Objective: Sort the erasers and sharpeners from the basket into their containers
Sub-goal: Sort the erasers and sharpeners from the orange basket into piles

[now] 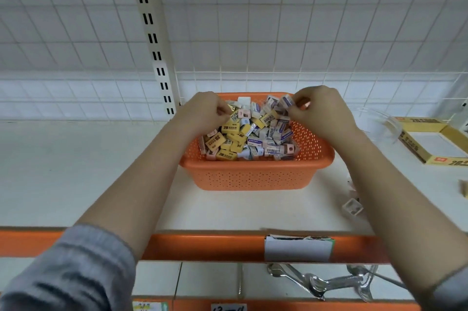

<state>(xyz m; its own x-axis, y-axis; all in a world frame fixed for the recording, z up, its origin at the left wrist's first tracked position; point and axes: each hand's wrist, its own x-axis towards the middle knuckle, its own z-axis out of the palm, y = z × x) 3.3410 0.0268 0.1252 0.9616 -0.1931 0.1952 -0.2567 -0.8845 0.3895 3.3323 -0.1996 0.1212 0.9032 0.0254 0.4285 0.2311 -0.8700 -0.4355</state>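
Barely started by the look of it: the orange basket on the shelf is heaped with erasers, and the yellow box far right (its tray looks bare) waits. Both hands are in the pile, left hand curled, pinching a yellow-sleeved piece, right hand pinching a purple-labelled eraser.

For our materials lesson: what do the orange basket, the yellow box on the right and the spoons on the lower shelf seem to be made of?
Orange perforated basket: likely moulded plastic, given its uniform colour, rows of small holes and smooth matte rim. Yellow open box: probably printed cardboard, with thin folded walls. Shiny spoons: apparently polished metal, with bright mirror-like reflections.
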